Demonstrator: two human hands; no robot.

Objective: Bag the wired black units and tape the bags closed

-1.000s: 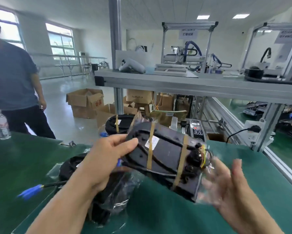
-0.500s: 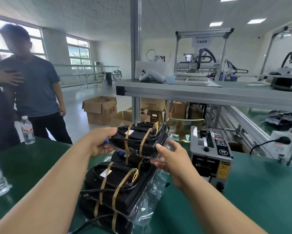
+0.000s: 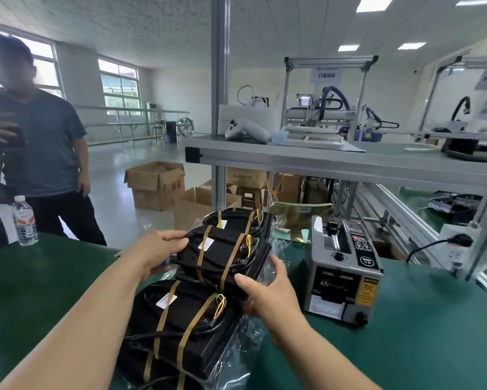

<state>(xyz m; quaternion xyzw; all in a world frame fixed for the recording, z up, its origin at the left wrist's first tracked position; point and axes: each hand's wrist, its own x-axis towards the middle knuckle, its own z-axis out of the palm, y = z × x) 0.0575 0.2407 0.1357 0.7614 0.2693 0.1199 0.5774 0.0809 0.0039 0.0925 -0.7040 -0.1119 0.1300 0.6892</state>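
Right hand curls round the near right edge of a tan-taped black wired unit in clear plastic bag; left hand grips its left end. It lies over a second bagged black unit on the green table. At 3 o'clock, a grey tape dispenser carries a yellow warning label. At 11 o'clock, a brown cardboard box shows blurred red characters.

lower end of nearest bagged unit beyond the bottom edge
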